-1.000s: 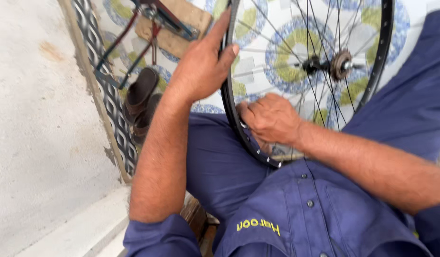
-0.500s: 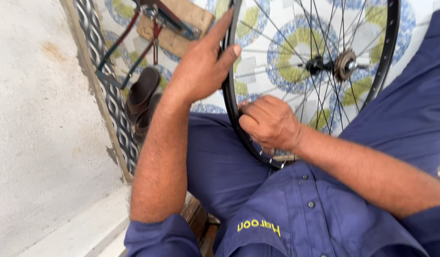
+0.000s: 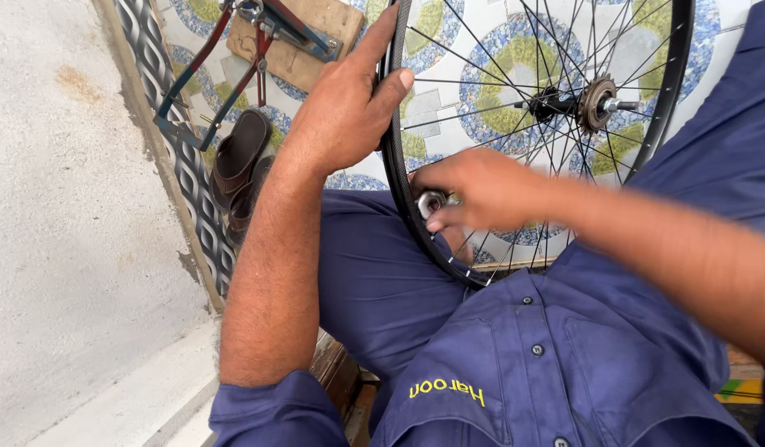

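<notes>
A black spoked bicycle wheel rests upright against my lap, its hub and sprocket at the upper right. My left hand grips the rim's left side, thumb hooked over the edge. My right hand, blurred by motion, pinches a small round metal tool at the spokes just inside the lower left of the rim. I wear dark blue work clothes.
A pair of brown sandals lies on the patterned tile floor at the left. Above them a red and blue metal frame sits by a wooden board. A patterned tile border and grey concrete run down the left side.
My right hand has shifted up and left along the rim and now shows the small metal tool between its fingers. My left hand has kept its hold on the rim.
</notes>
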